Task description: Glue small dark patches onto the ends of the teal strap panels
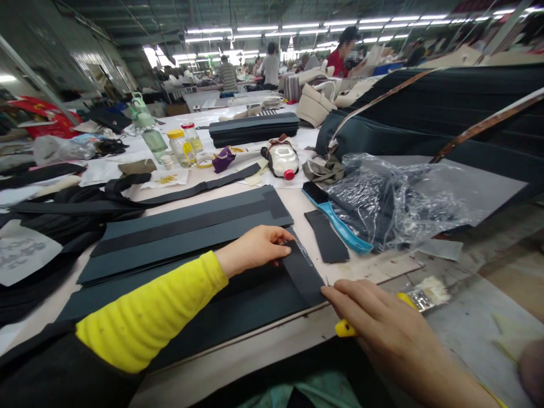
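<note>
My left hand (pixel 259 246), below a yellow sleeve, pinches the upper end of a short black strip (pixel 301 272). This strip lies across the right end of a long dark green panel (pixel 238 317). At the strip's lower right corner rest the fingertips of my right hand (pixel 382 317). A brush with a yellow handle (pixel 344 328) passes under that hand and appears held in it, its pale bristles (pixel 433 290) pointing right. Along the strip's right edge is a thin shiny line. Behind my left hand lies a stack of similar panels (pixel 191 226) with black bands.
Near the panels are a loose black piece (pixel 326 235), a blue-handled brush (pixel 346 229) and crumpled clear plastic (pixel 395 198). Farther back stand a white container with a red cap (pixel 283 160), jars (pixel 181 148) and a green bottle (pixel 153 141). Black straps (pixel 63 209) lie left.
</note>
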Tool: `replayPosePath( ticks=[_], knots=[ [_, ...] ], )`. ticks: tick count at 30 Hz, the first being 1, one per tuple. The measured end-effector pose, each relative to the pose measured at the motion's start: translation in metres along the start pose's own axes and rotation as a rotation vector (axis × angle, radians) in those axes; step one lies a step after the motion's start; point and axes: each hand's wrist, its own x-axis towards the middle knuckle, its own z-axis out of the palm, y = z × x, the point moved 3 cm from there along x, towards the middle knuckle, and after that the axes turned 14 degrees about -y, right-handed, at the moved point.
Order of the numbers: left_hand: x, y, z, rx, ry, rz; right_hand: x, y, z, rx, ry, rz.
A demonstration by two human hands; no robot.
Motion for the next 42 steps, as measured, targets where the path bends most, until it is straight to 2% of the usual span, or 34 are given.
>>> replayPosePath(
  ticks=[6,13,29,42],
  knots=[
    [0.012,-0.002,-0.005,0.472,0.149,0.052,0.008,0.001,0.006,0.021,-0.003,0.014],
    [0.021,0.005,-0.006,0.636,0.24,0.071,0.014,0.007,0.015,-0.005,-0.053,0.033],
    [0.027,0.001,-0.004,0.704,0.299,0.063,0.02,0.011,0.022,0.007,-0.136,0.03],
    [0.025,0.003,-0.003,0.74,0.288,0.042,0.02,0.013,0.023,-0.011,-0.158,0.042]
  ],
)
